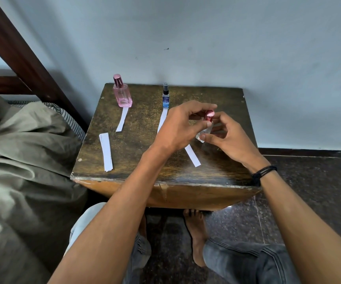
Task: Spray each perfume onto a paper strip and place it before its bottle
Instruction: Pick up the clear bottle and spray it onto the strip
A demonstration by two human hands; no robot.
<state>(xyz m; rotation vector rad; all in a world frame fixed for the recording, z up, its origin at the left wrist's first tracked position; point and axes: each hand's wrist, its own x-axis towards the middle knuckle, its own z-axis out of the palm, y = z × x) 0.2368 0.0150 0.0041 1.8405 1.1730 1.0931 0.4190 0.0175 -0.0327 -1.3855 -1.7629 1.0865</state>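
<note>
Both hands meet over worn wood: right hand (225,138) grips a clear glass bottle (205,133), left hand (183,125) pinches its glossy red cap (209,115). Three bottles, three flat strips laid out.

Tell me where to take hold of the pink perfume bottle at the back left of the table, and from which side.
Grip the pink bottle by its flat glass body, below the narrow metallic cap, thumb and fingers on the two side faces. It stands upright, near the wall. Come from the front-left: its paper strip lies just in front and the blue bottle stands apart to its right.
</note>
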